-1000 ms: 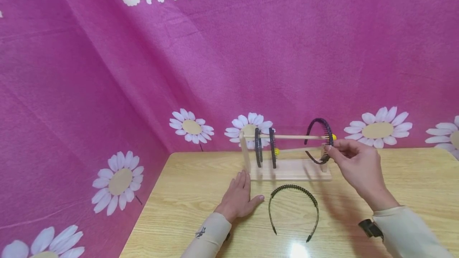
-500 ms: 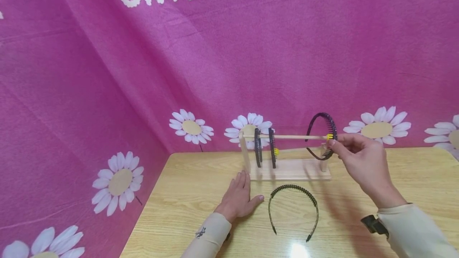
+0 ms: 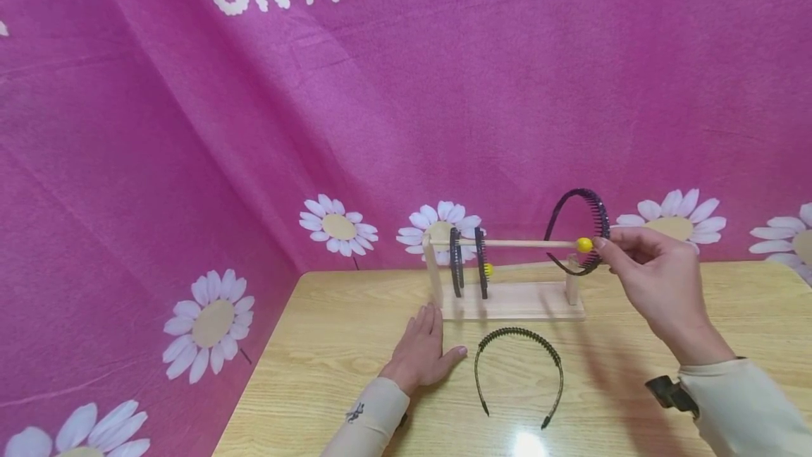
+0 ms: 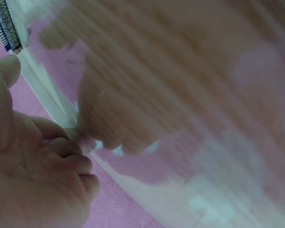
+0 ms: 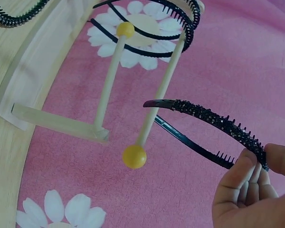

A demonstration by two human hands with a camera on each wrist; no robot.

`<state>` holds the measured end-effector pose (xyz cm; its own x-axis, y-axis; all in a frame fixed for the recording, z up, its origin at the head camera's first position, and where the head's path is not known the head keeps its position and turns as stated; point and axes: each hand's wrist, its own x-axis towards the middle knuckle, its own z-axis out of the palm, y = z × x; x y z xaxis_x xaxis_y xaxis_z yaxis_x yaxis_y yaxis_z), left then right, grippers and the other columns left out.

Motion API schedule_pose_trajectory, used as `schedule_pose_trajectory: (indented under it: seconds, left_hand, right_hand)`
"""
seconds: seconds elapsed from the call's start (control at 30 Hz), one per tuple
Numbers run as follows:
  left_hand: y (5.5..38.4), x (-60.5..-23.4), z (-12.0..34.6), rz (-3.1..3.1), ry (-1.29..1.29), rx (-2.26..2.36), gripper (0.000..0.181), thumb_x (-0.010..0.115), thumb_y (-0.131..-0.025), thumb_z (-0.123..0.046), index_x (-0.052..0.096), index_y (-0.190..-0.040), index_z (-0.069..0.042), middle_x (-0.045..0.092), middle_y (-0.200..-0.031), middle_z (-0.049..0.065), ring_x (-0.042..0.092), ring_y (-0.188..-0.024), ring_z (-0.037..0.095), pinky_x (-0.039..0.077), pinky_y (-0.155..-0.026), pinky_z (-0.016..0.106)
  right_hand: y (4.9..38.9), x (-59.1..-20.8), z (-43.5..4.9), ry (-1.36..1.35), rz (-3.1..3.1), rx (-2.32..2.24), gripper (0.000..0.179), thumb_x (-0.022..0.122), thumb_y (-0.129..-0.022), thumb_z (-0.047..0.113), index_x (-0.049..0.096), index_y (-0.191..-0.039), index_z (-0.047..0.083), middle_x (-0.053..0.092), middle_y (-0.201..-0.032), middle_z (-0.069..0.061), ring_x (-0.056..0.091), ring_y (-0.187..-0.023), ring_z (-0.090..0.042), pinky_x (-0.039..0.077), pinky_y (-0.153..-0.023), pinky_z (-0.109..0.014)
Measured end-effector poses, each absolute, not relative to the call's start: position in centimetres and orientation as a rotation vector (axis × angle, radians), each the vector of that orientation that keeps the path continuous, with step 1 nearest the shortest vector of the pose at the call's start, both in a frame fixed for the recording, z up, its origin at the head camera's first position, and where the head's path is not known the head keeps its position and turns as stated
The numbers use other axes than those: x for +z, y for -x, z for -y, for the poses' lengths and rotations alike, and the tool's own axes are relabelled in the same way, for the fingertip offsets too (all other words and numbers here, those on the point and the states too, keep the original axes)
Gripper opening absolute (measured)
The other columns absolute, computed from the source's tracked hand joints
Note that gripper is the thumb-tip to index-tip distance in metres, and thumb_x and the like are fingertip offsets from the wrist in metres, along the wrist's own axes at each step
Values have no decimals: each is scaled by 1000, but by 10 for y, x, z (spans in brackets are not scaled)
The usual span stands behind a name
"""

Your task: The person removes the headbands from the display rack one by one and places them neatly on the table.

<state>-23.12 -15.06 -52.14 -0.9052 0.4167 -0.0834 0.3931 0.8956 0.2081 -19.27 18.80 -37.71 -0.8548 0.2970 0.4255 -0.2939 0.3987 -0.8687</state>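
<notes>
My right hand (image 3: 662,288) pinches a black toothed headband (image 3: 599,214) by its curved top, at the right end of a wooden rack (image 3: 514,310). In the right wrist view, the headband's glittery band (image 5: 213,118) has its two ends overlapping the upper rod (image 5: 154,111) just above its yellow ball (image 5: 134,156). My left hand (image 3: 419,351) lies flat on the table, fingertips right at the front left corner of the rack's base. Two dark headbands hang at the rack's left: one (image 3: 456,263) near the upright, the other (image 3: 482,263) beside it.
A dark beaded headband (image 3: 517,331) lies on the wooden table (image 3: 304,372) in front of the rack. A lower rod with its own yellow ball (image 3: 488,269) points left from the right upright. Pink flowered cloth (image 3: 539,111) hangs behind and at the left.
My right hand has moved right and slightly up with the headband, from inside the rod's end to around its yellow ball. The left hand and the other headbands have stayed put.
</notes>
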Motion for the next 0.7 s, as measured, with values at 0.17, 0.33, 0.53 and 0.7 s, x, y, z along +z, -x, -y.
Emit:
schedule_pose_trajectory:
  seconds: [0.17,0.33,0.53,0.7]
  left_hand:
    - [232,-522,151,-2935,-624,272,89,42,-103,-57,17,-156,9,10,-164,25,11,-151,36,16,-122,47]
    - [231,-521,150,-2938,-630,276,89,43,-103,-57,16,-156,9,10,-164,26,12,-151,36,16,-122,48]
    - [231,-521,150,-2941,-626,278,89,44,-103,-56,16,-156,9,11,-164,26,12,-151,36,16,-121,48]
    - [231,-521,151,-2945,-632,255,89,43,-103,-57,16,-156,9,11,-164,26,13,-151,37,16,-121,48]
  right_hand:
    - [190,-374,-191,22,2075,1578,17,77,-90,11,74,-102,0,71,-77,12,64,-67,1,50,-56,-12]
    - [186,-369,-196,17,2043,1581,19,76,-90,10,74,-104,-4,71,-77,11,65,-64,-2,52,-58,-13]
    - [181,-366,-209,-18,1978,1665,10,74,-90,2,75,-100,-2,71,-76,10,64,-60,-4,51,-55,-15]
    - [178,-369,-223,-19,2030,1668,9,72,-92,4,77,-100,5,72,-77,11,65,-60,-5,52,-57,-14]
